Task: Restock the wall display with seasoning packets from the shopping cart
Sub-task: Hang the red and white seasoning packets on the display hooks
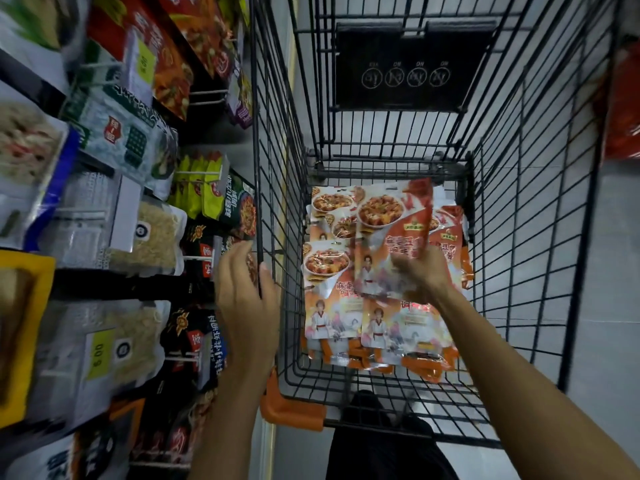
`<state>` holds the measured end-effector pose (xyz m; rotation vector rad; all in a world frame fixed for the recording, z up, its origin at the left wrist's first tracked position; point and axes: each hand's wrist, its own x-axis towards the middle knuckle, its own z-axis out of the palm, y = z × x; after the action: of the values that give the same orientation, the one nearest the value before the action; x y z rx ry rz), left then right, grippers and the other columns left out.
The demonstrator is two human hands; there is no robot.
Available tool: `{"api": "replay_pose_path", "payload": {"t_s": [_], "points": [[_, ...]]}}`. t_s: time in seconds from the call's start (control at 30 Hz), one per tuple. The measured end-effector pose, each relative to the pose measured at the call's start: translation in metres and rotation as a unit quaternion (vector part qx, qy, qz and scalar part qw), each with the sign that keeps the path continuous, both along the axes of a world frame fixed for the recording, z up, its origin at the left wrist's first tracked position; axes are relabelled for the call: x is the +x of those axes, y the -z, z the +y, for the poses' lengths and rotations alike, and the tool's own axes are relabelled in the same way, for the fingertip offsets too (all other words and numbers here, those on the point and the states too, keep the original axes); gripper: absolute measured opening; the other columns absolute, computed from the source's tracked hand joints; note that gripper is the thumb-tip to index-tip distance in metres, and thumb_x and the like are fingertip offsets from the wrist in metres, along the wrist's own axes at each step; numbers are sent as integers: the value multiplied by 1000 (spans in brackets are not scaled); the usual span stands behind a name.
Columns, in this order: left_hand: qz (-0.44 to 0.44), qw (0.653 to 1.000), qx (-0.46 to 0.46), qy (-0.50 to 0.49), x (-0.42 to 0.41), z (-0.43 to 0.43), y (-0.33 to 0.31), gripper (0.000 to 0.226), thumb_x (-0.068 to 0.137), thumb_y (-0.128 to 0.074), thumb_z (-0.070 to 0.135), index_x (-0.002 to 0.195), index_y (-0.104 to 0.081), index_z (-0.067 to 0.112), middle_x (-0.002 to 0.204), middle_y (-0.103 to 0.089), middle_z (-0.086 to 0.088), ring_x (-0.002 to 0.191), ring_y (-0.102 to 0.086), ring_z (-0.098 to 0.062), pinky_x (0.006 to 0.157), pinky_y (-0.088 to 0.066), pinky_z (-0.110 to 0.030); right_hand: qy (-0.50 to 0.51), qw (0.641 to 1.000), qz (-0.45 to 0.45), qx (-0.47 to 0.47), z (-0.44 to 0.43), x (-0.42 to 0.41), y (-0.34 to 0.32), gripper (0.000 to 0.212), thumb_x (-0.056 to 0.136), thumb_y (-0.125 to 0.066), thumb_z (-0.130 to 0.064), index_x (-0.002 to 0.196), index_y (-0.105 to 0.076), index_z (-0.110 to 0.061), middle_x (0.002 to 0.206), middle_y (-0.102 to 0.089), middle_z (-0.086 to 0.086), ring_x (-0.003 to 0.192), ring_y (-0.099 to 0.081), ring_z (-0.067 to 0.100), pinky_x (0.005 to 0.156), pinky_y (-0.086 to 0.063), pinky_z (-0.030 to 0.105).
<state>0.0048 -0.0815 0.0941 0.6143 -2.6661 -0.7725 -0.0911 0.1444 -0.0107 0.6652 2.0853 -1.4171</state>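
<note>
Several orange-red seasoning packets (332, 299) lie in a pile on the bottom of the black wire shopping cart (512, 237). My right hand (420, 275) reaches down into the cart and grips one seasoning packet (391, 233), lifted a little above the pile. My left hand (247, 289) rests on the cart's left rim, thumb inside the wire and fingers outside, beside the wall display (138, 237) of hanging packets on the left.
The wall display carries green, black, red and clear packets on white pegs (199, 173) with yellow price tags (98, 353). An orange corner bumper (291, 408) caps the cart's near left corner. A black sign (403, 72) hangs on the cart's far end. Grey floor lies to the right.
</note>
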Motion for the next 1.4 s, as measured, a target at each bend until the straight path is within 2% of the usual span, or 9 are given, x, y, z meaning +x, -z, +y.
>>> {"api": "replay_pose_path", "payload": {"t_s": [0.13, 0.23, 0.37, 0.53, 0.73, 0.9, 1.03, 1.2, 1.4], "points": [[52, 994, -51, 84, -11, 30, 5, 20, 90, -54, -6, 108, -62, -5, 108, -62, -18, 103, -59, -27, 91, -44, -26, 64, 997, 37, 14, 57, 12, -35, 19, 82, -69, -2, 100, -63, 0, 104, -69, 19, 88, -67, 33, 82, -55, 47], [-66, 990, 49, 111, -20, 56, 36, 22, 94, -49, -1, 112, -61, -4, 112, -61, -17, 103, -59, -28, 85, -43, -26, 91, 995, 26, 22, 76, 24, -46, 29, 81, -71, -8, 108, -64, 0, 107, -68, 19, 95, -67, 36, 88, -52, 55], [-269, 956, 116, 30, -24, 69, 108, 33, 97, -45, 5, 127, -50, -6, 123, -55, -21, 111, -53, -32, 82, -39, -27, 129, 992, 1, 1, 79, 39, -39, 20, 82, -72, -9, 99, -64, -7, 100, -69, 13, 93, -66, 33, 85, -53, 51], [-382, 922, 37, -46, -17, 70, 165, 33, 98, -41, 10, 128, -44, -3, 129, -49, -21, 117, -49, -36, 94, -43, -42, 138, 989, -34, -31, 73, 53, -18, 13, 84, -69, -12, 92, -59, -15, 88, -67, 4, 77, -66, 22, 70, -54, 41], [-334, 935, -10, -118, -20, 92, 174, 46, 92, -60, 11, 133, -40, 4, 125, -53, -18, 115, -52, -30, 94, -41, -35, 124, 992, -26, -29, 71, 57, -8, 13, 83, -70, -9, 85, -60, -17, 81, -67, 1, 68, -65, 14, 53, -48, 27], [-320, 919, 135, -187, -29, 86, 160, 70, 69, -84, 18, 127, -46, 3, 127, -53, -20, 116, -52, -35, 90, -44, -40, 124, 991, -29, -31, 70, 52, -11, 15, 83, -70, -8, 81, -60, -18, 79, -69, 2, 68, -68, 18, 57, -52, 30], [-304, 873, 310, -223, -38, 75, 151, 49, 63, -87, 9, 104, -62, 0, 109, -67, -18, 86, -63, -28, 51, -47, -25, 115, 992, -37, -46, 67, 48, -15, 9, 85, -68, -6, 85, -62, -13, 83, -70, 7, 71, -70, 22, 58, -53, 31], [-286, 854, 393, -186, -37, 73, 131, 51, 74, -79, 4, 118, -53, 0, 104, -59, -8, 92, -58, -24, 61, -49, -23, 100, 991, -40, -77, 63, 48, -29, 8, 85, -66, -5, 88, -60, -9, 79, -70, 6, 58, -70, 14, 44, -50, 20], [-192, 898, 377, -125, -20, 62, 61, 19, 78, -75, 6, 70, -58, 11, 73, -60, -10, 59, -52, -18, 51, -40, -24, 43, 993, -17, -108, 69, 42, -77, 12, 85, -67, -9, 94, -59, -9, 82, -70, 10, 58, -70, 18, 43, -51, 23]]}}
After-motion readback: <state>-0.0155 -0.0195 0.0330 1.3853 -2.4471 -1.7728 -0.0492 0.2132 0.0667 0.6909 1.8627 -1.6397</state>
